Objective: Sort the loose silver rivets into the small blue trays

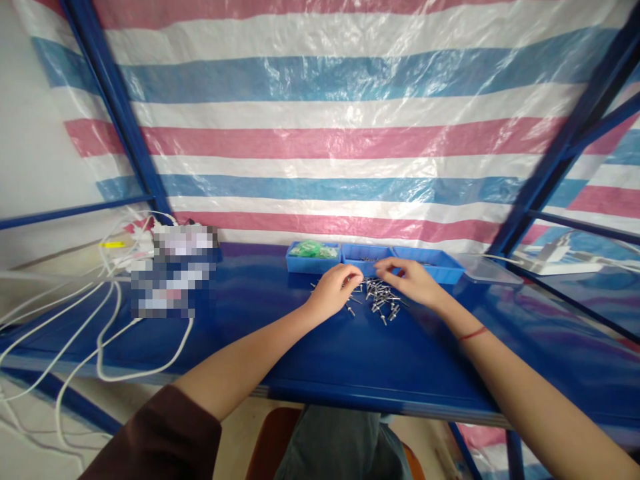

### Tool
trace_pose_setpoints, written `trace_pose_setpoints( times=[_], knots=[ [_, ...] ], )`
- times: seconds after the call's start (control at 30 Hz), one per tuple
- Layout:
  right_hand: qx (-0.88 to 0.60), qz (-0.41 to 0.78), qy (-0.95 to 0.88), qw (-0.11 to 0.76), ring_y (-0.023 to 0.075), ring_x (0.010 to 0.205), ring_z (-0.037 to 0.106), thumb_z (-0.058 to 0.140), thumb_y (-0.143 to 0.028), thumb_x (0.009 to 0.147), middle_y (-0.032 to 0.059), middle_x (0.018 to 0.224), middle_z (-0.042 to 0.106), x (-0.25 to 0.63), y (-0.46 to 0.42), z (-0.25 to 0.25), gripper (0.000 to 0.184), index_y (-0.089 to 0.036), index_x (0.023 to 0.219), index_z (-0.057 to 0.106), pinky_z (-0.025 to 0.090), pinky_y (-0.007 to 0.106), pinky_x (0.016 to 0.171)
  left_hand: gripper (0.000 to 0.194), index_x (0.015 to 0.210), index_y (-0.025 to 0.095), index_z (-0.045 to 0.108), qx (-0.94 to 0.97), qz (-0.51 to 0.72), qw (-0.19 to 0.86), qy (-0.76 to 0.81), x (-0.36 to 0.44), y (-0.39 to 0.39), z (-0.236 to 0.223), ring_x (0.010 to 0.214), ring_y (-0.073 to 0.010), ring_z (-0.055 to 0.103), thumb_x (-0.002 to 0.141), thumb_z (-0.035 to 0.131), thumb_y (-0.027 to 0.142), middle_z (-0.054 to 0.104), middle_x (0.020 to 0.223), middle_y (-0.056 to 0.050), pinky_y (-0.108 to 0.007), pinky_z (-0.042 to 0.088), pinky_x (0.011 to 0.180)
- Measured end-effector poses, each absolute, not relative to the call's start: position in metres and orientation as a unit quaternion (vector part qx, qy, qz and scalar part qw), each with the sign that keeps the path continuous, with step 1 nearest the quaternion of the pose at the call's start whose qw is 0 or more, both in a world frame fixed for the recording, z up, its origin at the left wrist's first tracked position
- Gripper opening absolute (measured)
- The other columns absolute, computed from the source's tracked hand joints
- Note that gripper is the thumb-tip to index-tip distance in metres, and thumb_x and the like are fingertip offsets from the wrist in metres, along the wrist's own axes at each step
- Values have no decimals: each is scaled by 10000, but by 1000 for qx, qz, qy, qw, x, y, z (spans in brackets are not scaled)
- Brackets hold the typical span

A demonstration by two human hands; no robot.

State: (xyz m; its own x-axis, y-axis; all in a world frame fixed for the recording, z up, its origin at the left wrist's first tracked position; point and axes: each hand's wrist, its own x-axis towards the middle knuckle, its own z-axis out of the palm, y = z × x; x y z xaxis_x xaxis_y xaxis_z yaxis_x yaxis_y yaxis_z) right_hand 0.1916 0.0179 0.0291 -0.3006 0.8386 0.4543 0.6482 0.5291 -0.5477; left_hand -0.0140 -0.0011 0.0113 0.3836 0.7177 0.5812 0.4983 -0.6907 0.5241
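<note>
A loose pile of silver blind rivets point(381, 297) lies on the blue table between my two hands. My left hand point(333, 291) is at the pile's left side, its fingers curled and the thumb and forefinger brought together; whatever is between them is too small to make out. Across from it, my right hand point(411, 279) hangs over the pile's right side by the front of the bins. Its fingers are bent into a pinch, and their content cannot be made out. The middle blue bin point(353, 268) has a few thin metal pieces inside.
A left blue bin point(300, 265) contains green packets point(313, 250). The right blue bin point(447, 272) stands beside a clear plastic lid point(493, 270). White cables point(107, 360) trail over the table's left end. A white power strip point(565, 265) is at far right.
</note>
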Motion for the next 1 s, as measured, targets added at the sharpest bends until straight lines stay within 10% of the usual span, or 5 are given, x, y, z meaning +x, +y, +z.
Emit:
trace_pose_setpoints(
  times=[0.27, 1.0],
  knots=[
    [-372, 309, -779, 400, 162, 701, 579, 546, -485, 767, 53, 748, 651, 155, 2, 22, 349, -148, 752, 634, 456, 300, 670, 152, 904, 168, 533, 711, 536, 282, 356, -12, -1, 15, 762, -135, 626, 866, 449, 288, 632, 847, -29, -244, 476, 715],
    [-350, 223, -778, 472, 160, 702, 592, 569, -396, 785, 53, 798, 662, 159, -6, 33, 259, -172, 884, 653, 469, 297, 648, 111, 831, 179, 551, 764, 490, 179, 379, -10, 1, 6, 746, -120, 577, 819, 530, 288, 598, 839, -9, -234, 456, 709]
  ],
)
